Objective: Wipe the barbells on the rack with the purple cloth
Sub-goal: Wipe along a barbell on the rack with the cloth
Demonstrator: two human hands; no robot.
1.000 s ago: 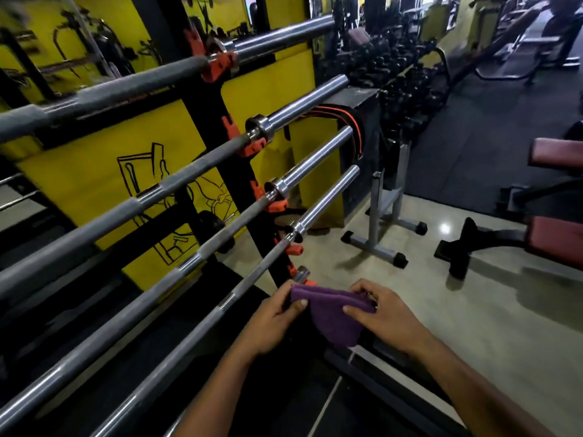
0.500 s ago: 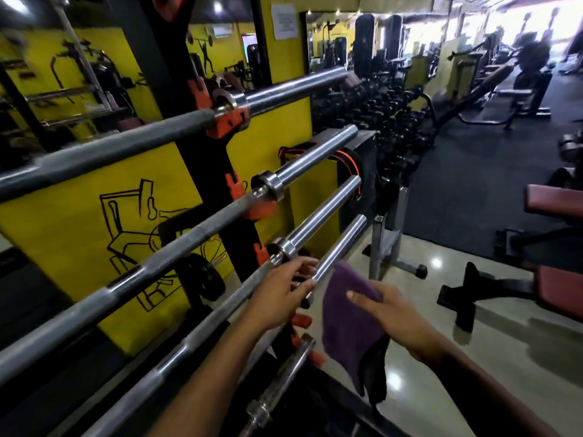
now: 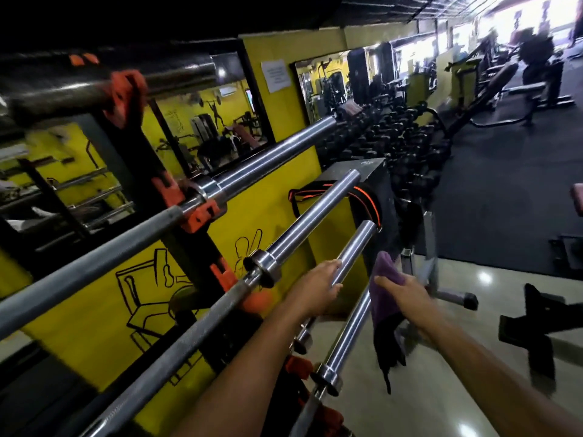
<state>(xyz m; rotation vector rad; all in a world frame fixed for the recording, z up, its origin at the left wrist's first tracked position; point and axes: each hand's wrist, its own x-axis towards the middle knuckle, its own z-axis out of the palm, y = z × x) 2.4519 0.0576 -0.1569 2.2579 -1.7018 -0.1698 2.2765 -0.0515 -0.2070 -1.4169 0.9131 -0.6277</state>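
Flanking barbells point(image 3: 277, 152), dumbbell rack point(image 3: 394, 143) beyond

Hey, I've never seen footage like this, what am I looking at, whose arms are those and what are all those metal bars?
This is one picture from a camera worn on a person's head, looking forward and down, so the two arms are their own. They stand in a gym beside a rack with orange hooks holding several long steel barbells. The left hand grips the smooth end of one barbell. The right hand holds a purple cloth that hangs down next to the bars. Behind are a yellow wall, mirrors and rows of dumbbells.
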